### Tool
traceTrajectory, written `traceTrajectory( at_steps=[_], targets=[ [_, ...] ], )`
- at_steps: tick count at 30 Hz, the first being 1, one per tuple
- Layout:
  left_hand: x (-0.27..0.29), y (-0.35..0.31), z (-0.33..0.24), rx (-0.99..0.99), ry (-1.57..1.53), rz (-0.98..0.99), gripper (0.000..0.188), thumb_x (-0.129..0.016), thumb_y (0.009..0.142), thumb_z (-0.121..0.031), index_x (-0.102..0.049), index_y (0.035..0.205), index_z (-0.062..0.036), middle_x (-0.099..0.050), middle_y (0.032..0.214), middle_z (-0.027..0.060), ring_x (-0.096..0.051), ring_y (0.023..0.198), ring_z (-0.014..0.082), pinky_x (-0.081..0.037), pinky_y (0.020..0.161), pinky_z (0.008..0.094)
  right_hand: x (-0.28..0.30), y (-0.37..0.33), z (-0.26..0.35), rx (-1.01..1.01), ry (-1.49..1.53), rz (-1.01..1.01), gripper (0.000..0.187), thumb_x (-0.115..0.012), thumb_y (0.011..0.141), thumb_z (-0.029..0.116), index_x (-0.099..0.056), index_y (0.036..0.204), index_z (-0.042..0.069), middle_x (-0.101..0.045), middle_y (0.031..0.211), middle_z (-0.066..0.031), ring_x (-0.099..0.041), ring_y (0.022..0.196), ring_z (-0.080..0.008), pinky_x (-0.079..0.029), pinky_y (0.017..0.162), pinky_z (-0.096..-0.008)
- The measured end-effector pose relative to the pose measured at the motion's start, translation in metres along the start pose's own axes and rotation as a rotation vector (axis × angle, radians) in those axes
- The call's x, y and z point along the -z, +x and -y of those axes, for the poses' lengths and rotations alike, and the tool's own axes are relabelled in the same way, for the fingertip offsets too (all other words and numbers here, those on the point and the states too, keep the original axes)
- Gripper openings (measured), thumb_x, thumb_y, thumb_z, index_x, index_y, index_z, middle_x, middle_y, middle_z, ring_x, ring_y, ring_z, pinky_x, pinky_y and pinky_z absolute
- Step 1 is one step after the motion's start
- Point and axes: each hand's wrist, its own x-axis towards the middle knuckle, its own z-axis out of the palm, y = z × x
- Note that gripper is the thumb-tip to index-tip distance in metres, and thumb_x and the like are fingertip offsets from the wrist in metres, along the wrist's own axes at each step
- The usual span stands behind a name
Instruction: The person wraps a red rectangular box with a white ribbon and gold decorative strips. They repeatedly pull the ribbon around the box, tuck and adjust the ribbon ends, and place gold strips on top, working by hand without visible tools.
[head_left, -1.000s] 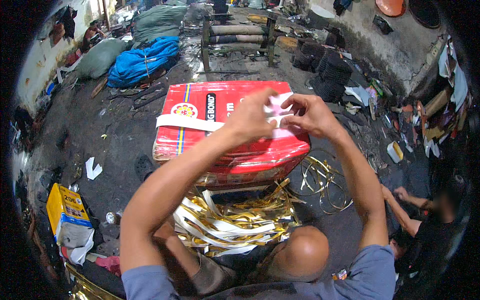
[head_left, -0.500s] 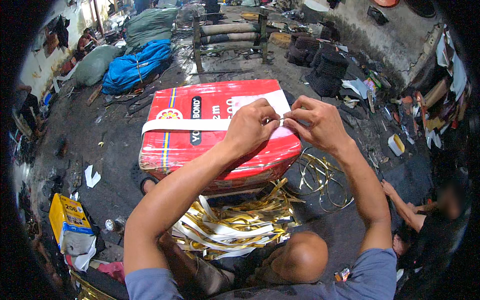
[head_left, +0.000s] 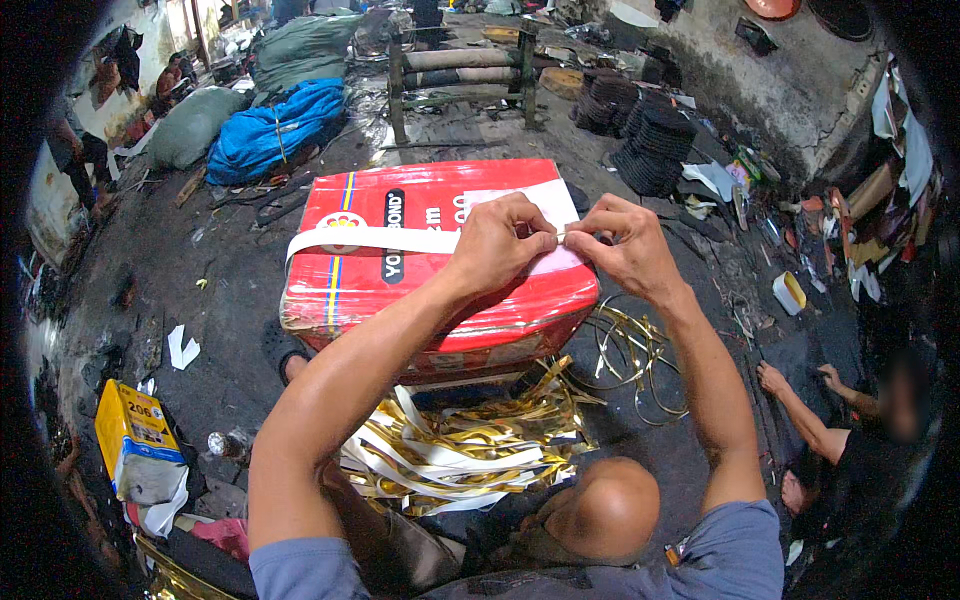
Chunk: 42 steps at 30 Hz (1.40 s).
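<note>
A flat white strip [head_left: 400,239] runs across the top of a red box [head_left: 400,300] and over its left edge. Close to the strip's right end, my left hand [head_left: 506,238] pinches it between thumb and fingers. My right hand [head_left: 622,243] meets it there, fingertips closed on the same end, with a small bit showing between the two hands. Exactly how the end is folded or joined is too small to make out. Under my hands lies a pale pink sheet [head_left: 555,200] on the box top.
Below the box is a pile of gold and white strips [head_left: 470,450], with loose gold loops [head_left: 640,360] to its right. A yellow carton [head_left: 140,435] stands at lower left. At right a co-worker's arm [head_left: 800,405] reaches over the floor. Dark stacks [head_left: 655,145] and a blue bundle [head_left: 275,130] lie farther off.
Both hands stay together at the strip's end, with the fingers slightly shifted. The strip now bows a little over the box. A person has come into view at far left; the co-worker's second hand shows.
</note>
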Motion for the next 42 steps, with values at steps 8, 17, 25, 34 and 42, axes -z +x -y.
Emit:
traceTrajectory(
  at_steps=[8, 17, 25, 34, 42],
  targets=[
    [-0.005, 0.007, -0.005, 0.055, 0.064, 0.019, 0.017, -0.074, 0.083, -0.015, -0.077, 0.086, 0.0012, -0.073, 0.082, 0.014, -0.068, 0.074, 0.0221, -0.055, 0.07, 0.0371, -0.035, 0.002, -0.017, -0.434, 0.722, -0.167, 0.009, -0.072, 0.086, -0.001, -0.068, 0.091, 0.005, -0.066, 0.081, 0.0019, -0.061, 0.072, -0.0061, -0.049, 0.066, -0.0226],
    [0.0, 0.031, 0.0, -0.138, 0.073, 0.083, 0.014, -0.075, 0.081, -0.014, -0.077, 0.082, 0.0007, -0.074, 0.078, 0.0162, -0.073, 0.069, 0.026, -0.058, 0.067, 0.0372, -0.052, -0.008, -0.029, -0.368, 0.526, -0.245, 0.032, -0.07, 0.101, 0.029, -0.062, 0.081, 0.005, -0.059, 0.074, 0.0029, -0.05, 0.069, -0.0073, -0.041, 0.062, -0.0271],
    [-0.02, 0.019, -0.007, -0.027, -0.067, 0.009, 0.01, -0.075, 0.086, -0.009, -0.076, 0.083, 0.0004, -0.073, 0.081, 0.0113, -0.068, 0.072, 0.0165, -0.053, 0.067, 0.0338, -0.067, -0.02, -0.05, -0.511, 1.062, -0.223, 0.029, -0.065, 0.106, 0.031, -0.059, 0.083, 0.015, -0.047, 0.065, 0.0077, -0.038, 0.053, -0.0011, -0.032, 0.046, -0.0237],
    [-0.024, 0.023, -0.005, -0.11, -0.069, -0.015, 0.01, -0.073, 0.086, -0.008, -0.076, 0.085, 0.0013, -0.072, 0.08, 0.0112, -0.068, 0.073, 0.017, -0.053, 0.068, 0.0335, -0.04, -0.02, -0.033, -0.803, 1.437, -0.033, 0.051, -0.061, 0.098, 0.067, -0.059, 0.087, 0.017, -0.051, 0.065, 0.0064, -0.04, 0.042, -0.0059, -0.028, 0.036, -0.0241],
    [-0.024, 0.022, -0.009, -0.067, -0.035, -0.013, 0.012, -0.071, 0.087, -0.007, -0.073, 0.08, 0.0029, -0.073, 0.079, 0.0109, -0.067, 0.073, 0.0132, -0.053, 0.066, 0.0314, -0.03, 0.042, -0.027, -0.464, -0.11, -0.142, 0.048, -0.06, 0.098, 0.04, -0.074, 0.09, -0.005, -0.071, 0.094, -0.0312, -0.07, 0.091, -0.0485, -0.054, 0.084, -0.0524]
  ],
)
